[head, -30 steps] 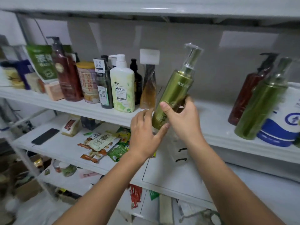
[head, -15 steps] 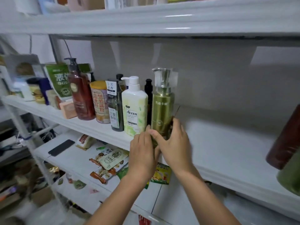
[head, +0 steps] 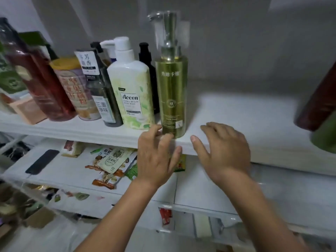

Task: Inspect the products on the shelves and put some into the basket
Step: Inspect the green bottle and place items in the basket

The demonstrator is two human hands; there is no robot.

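A gold-green pump bottle [head: 171,93] stands upright near the front edge of the white shelf [head: 236,113], right of a white Accen bottle [head: 131,91]. My left hand [head: 157,157] hovers just below and in front of the gold bottle's base, fingers spread, holding nothing. My right hand [head: 222,151] is to the bottle's right over the shelf edge, fingers spread and empty. No basket is in view.
Left of the Accen bottle stand a dark bottle [head: 101,91], a yellow-lidded can [head: 76,88] and a red pump bottle [head: 36,79]. A dark red bottle [head: 320,99] leans at the right. Snack packets [head: 111,160] and a black phone [head: 42,161] lie on the lower shelf.
The gold-green bottle went from tilted in my hands to standing on the shelf. Both hands have let go of it and drawn back, fingers spread.
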